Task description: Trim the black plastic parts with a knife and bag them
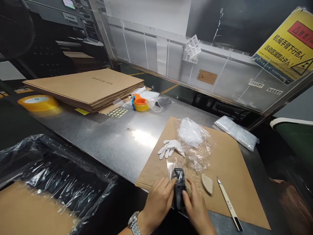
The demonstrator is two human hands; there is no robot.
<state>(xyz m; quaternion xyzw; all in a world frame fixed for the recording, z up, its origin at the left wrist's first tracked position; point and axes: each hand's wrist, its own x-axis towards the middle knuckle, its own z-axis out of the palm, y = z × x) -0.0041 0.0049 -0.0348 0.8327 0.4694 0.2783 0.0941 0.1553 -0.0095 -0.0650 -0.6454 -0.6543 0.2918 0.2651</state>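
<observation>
A long black plastic part (180,195) lies between my hands at the near edge of the cardboard sheet. Its far end is inside a clear plastic bag (171,166). My left hand (158,199), with a metal watch at the wrist, grips the part from the left, thumb near the bag's mouth. From the right, my right hand (197,205) holds the lower half, thumb on its side. Just right of that hand rests a beige, rounded piece (207,184). Farther right lies a craft knife (228,202) with a pale handle. A white glove (171,148) sits beyond the bag.
Crumpled clear plastic (195,140) lies on the cardboard sheet (234,169). A packed white bundle (236,132) is at the right. At the back left are stacked cardboard (85,86), a yellow tape roll (37,102) and a tape dispenser (140,101). A plastic-lined box (61,173) stands lower left.
</observation>
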